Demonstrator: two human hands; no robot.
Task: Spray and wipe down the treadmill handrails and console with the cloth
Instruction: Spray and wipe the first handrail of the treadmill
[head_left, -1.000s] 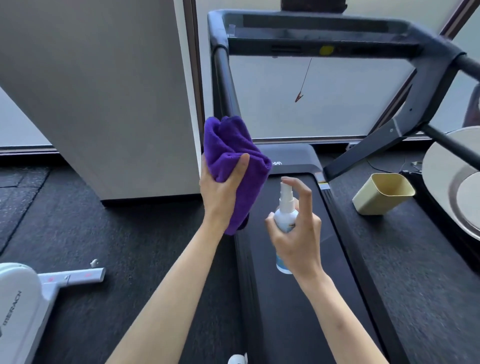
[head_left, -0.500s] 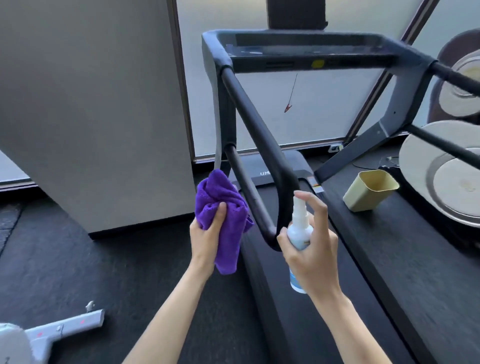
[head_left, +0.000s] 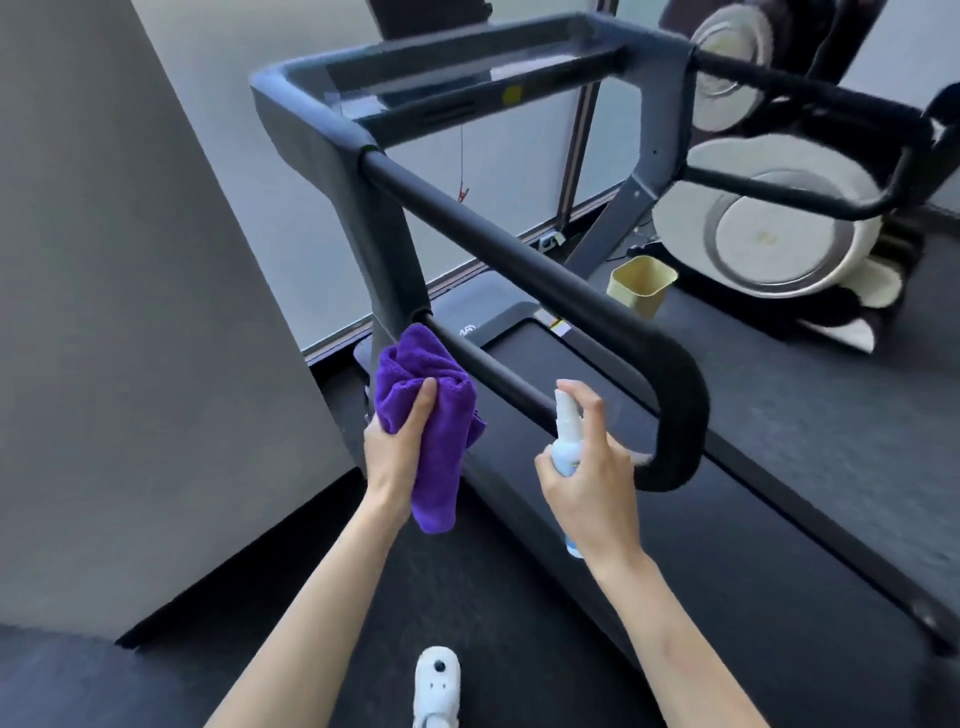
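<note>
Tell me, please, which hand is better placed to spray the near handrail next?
The right hand. It holds the spray bottle upright with the index finger on the nozzle, beside the handrail loop. The left hand grips the purple cloth at the lower bar, ready to wipe afterwards.

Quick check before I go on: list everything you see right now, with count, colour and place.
treadmill: one, black, centre and right
handrail: one, black, looping near the hands
console: one, dark grey, top
cloth: one, purple, against the lower rail
spray bottle: one, white, beside the rail
bin: one, beige, floor right of the treadmill
exercise machine: one, cream, right
shoe: one, white, bottom
left hand: grips the cloth
right hand: holds the bottle, forefinger on the nozzle
</note>
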